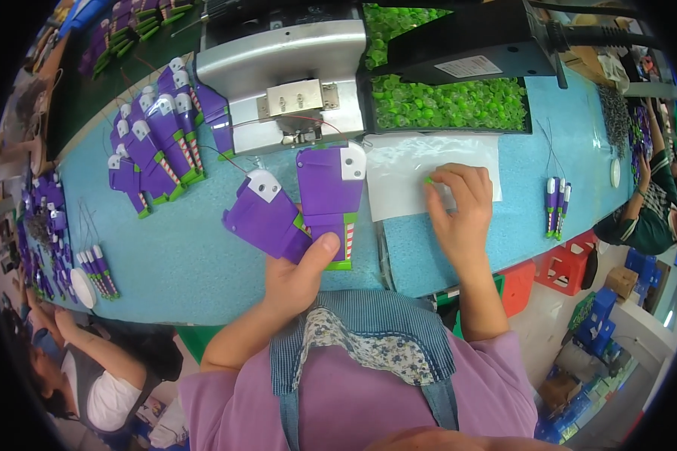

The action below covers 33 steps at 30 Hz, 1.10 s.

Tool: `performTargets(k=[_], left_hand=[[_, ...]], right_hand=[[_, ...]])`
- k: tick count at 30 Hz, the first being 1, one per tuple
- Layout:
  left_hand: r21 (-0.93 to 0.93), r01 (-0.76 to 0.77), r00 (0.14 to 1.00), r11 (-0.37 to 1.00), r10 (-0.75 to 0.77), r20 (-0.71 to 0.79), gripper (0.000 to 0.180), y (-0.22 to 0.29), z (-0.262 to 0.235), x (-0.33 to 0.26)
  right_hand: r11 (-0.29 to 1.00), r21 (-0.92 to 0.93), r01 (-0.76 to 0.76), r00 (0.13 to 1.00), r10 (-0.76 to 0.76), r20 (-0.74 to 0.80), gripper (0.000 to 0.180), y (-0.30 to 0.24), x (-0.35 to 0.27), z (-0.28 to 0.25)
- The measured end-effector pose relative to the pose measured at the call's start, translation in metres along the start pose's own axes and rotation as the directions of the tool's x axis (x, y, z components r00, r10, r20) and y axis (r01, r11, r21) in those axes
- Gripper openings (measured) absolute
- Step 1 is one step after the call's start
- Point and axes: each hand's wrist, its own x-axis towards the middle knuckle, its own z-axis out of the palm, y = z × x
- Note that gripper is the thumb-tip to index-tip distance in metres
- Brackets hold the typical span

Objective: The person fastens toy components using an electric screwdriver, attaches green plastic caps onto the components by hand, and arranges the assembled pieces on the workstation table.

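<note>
The left hand [299,279] grips the lower ends of two purple pieces [329,184], fanned in front of the metal machine [278,64]. The right hand [463,216], fingers curled, pinches a small green part [428,180] over the white sheet [399,184].

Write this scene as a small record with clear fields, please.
Left hand: holds two flat purple plastic pieces with white corners
Right hand: pinches a small green piece over a white rectangular sheet
Ahead: silver metal machine
Right of machine: black rectangular tray of tiny green pieces
Left of machine: overlapping purple pieces with green ends
Surface: light-blue tabletop
</note>
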Motion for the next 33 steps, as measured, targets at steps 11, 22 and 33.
performTargets(k=[11, 22, 33], left_hand=[[0.238, -0.019, 0.998, 0.971, 0.002, 0.07, 0.025, 0.004, 0.0, -0.002], [0.384, -0.227, 0.972, 0.895, 0.187, 0.138, 0.019, 0.0, 0.0, -0.002], [0.486, -0.393, 0.918, 0.781, 0.361, 0.163, 0.023, 0.003, 0.001, -0.002]], right_hand=[[0.99, 0.126, -0.056, 0.998, 0.056, 0.003, 0.015, -0.004, 0.006, 0.002], [0.564, 0.773, -0.289, 0.938, 0.008, 0.345, 0.017, -0.038, -0.003, -0.011], [0.631, 0.712, -0.31, 0.923, 0.02, 0.385, 0.013, -0.045, -0.013, 0.004]])
